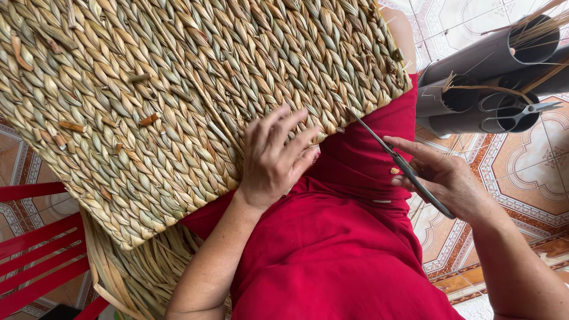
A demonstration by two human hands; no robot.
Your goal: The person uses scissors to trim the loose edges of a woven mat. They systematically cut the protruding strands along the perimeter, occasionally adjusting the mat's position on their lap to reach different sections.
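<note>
Two hands at lower edge of large tan woven-straw mat (178, 89), upper left to centre. Left hand (275, 157) flat on mat, fingers spread, gripping nothing. Right hand (447, 178) clamped on grey metal scissors (397, 159); blades slant up-left, tip just beside mat edge, close right of left hand.

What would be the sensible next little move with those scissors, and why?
Probably ease the scissors in the right hand forward to the woven mat edge and snip a protruding stub. The blade tips sit right at the edge, while the left hand presses the mat flat on the lap beside them.
</note>
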